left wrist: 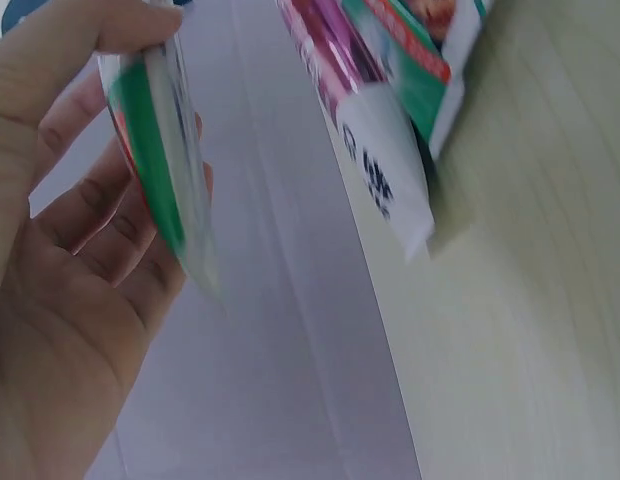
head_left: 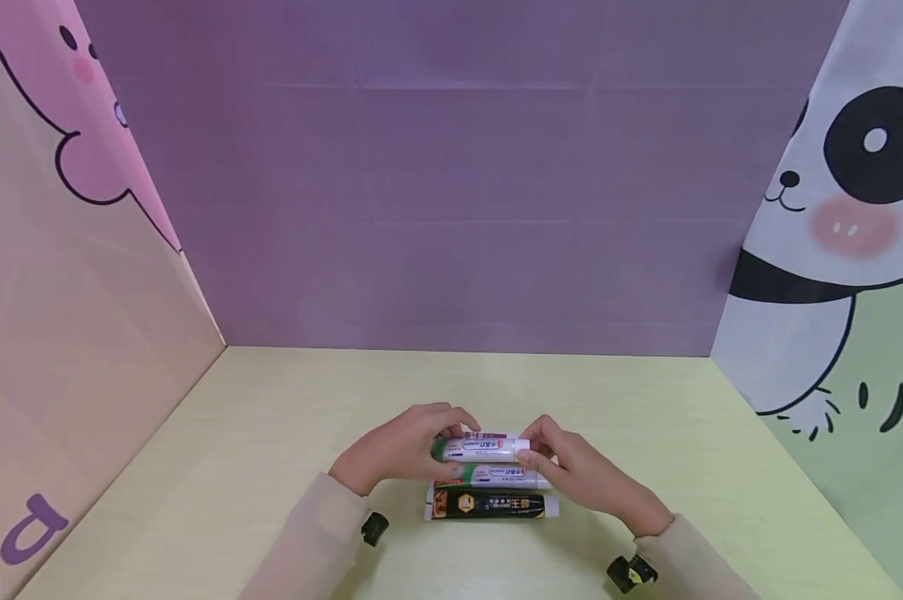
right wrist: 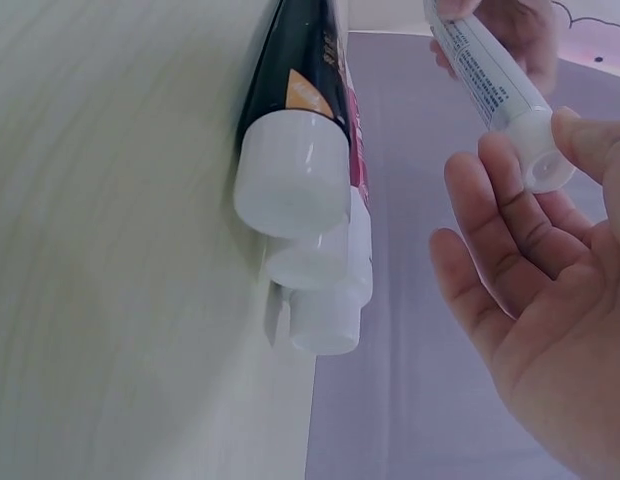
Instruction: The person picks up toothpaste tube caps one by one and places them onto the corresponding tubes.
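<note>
A white-and-green toothpaste tube (head_left: 484, 451) is held level above the others by both hands. My left hand (head_left: 413, 446) grips its flat green end (left wrist: 155, 160) between thumb and fingers. At the other end my right hand (head_left: 589, 471) pinches the white cap (right wrist: 542, 150). Below it on the table lie a similar green-and-white tube (head_left: 504, 477) and, nearest me, a black tube (head_left: 492, 505) with a white cap. A pink tube (left wrist: 335, 45) with a white end shows beside the green one in the left wrist view; the held tube mostly hides it in the head view.
The pale wooden table (head_left: 271, 433) surrounds the tubes. A purple cloth wall (head_left: 451, 208) stands at the back. Printed side panels rise at left and right, a pink figure (head_left: 98, 167) on one and a panda (head_left: 834, 233) on the other.
</note>
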A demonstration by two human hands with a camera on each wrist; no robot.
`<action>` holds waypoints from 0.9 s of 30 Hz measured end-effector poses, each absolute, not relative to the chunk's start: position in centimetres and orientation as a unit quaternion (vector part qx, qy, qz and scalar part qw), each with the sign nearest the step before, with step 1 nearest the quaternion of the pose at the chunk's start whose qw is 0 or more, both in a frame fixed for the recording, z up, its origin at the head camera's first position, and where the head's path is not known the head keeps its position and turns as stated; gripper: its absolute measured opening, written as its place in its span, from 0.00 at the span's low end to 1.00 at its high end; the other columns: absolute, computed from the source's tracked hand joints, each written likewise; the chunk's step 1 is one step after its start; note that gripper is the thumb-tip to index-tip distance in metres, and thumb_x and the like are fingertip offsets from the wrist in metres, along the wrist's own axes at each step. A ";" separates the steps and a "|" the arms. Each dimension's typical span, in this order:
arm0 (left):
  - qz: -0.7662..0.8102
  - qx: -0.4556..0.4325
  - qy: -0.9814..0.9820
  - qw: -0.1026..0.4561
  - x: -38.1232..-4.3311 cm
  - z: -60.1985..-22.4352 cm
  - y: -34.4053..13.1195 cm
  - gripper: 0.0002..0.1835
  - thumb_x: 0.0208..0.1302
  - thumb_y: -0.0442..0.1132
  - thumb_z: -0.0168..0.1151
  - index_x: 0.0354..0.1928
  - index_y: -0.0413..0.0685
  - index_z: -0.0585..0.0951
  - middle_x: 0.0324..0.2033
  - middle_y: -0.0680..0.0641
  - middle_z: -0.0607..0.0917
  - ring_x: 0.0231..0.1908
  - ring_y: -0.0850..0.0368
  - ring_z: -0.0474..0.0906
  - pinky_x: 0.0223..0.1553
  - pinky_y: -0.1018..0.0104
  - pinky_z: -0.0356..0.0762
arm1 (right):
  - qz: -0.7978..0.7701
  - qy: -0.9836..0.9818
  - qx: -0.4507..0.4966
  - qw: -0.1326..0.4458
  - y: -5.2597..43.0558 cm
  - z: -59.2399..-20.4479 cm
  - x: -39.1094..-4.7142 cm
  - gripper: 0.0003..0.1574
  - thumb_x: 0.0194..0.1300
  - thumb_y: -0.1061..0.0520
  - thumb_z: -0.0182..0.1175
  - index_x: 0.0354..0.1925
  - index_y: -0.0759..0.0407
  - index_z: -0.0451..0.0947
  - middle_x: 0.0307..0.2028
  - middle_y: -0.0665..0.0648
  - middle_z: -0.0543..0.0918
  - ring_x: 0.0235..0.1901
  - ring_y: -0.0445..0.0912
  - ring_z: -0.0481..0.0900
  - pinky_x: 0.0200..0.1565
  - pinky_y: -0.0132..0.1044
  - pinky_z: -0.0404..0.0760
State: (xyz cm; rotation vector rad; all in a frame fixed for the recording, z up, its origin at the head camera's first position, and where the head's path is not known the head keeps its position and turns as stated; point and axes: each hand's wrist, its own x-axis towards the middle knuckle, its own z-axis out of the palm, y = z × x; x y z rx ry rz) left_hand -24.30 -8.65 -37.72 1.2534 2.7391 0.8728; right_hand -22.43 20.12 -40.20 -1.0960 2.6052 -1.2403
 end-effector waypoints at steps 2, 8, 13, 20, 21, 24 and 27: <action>0.274 0.400 0.875 -0.005 -24.4 -37.8 -9.2 0.22 0.54 0.36 0.74 0.52 0.54 0.81 0.40 0.56 0.80 0.40 0.62 0.75 0.41 0.69 0.78 | -0.404 0.843 -0.353 0.031 20.3 -40.3 -22.4 0.13 0.77 0.49 0.53 0.51 0.55 0.67 0.39 0.56 0.84 0.38 0.53 0.81 0.39 0.36 0.79; 0.261 0.407 0.875 -0.024 -24.7 -38.1 -10.4 0.20 0.51 0.35 0.73 0.48 0.51 0.83 0.38 0.58 0.80 0.38 0.64 0.75 0.41 0.69 0.78 | -0.411 0.842 -0.346 0.043 21.0 -40.4 -22.5 0.13 0.77 0.48 0.52 0.51 0.56 0.67 0.41 0.56 0.84 0.40 0.54 0.81 0.41 0.36 0.78; 0.273 0.396 0.876 -0.022 -24.7 -37.9 -11.0 0.18 0.52 0.35 0.73 0.47 0.51 0.85 0.38 0.60 0.82 0.39 0.65 0.77 0.42 0.67 0.79 | -0.422 0.840 -0.335 0.059 21.7 -40.3 -22.6 0.13 0.78 0.50 0.52 0.51 0.56 0.67 0.45 0.57 0.84 0.42 0.49 0.81 0.44 0.37 0.78; 0.289 0.388 0.875 -0.010 -24.7 -37.8 -11.5 0.18 0.53 0.35 0.74 0.48 0.50 0.86 0.39 0.60 0.82 0.38 0.64 0.75 0.38 0.64 0.80 | -0.437 0.835 -0.330 0.060 22.1 -40.6 -22.8 0.13 0.77 0.51 0.53 0.51 0.58 0.67 0.45 0.58 0.83 0.43 0.52 0.80 0.44 0.37 0.77; 0.290 0.389 0.875 -0.010 -24.8 -37.8 -11.5 0.18 0.53 0.34 0.74 0.48 0.50 0.86 0.40 0.59 0.82 0.38 0.64 0.75 0.38 0.64 0.80 | -0.438 0.835 -0.328 0.060 22.1 -40.8 -22.9 0.13 0.77 0.51 0.53 0.51 0.58 0.67 0.45 0.59 0.83 0.43 0.52 0.80 0.44 0.37 0.77; 0.293 0.386 0.875 -0.008 -24.9 -38.0 -11.6 0.18 0.54 0.34 0.74 0.49 0.49 0.86 0.42 0.58 0.83 0.38 0.64 0.76 0.39 0.65 0.81 | -0.442 0.836 -0.320 0.063 22.2 -41.1 -23.0 0.14 0.77 0.51 0.53 0.51 0.58 0.68 0.43 0.59 0.83 0.42 0.53 0.80 0.44 0.37 0.77; 0.301 0.382 0.874 -0.007 -25.0 -38.2 -11.6 0.18 0.54 0.33 0.74 0.49 0.47 0.86 0.43 0.56 0.84 0.38 0.63 0.77 0.39 0.65 0.81 | -0.446 0.836 -0.313 0.065 22.3 -41.2 -23.2 0.14 0.77 0.50 0.53 0.52 0.58 0.68 0.44 0.59 0.83 0.43 0.51 0.80 0.45 0.37 0.78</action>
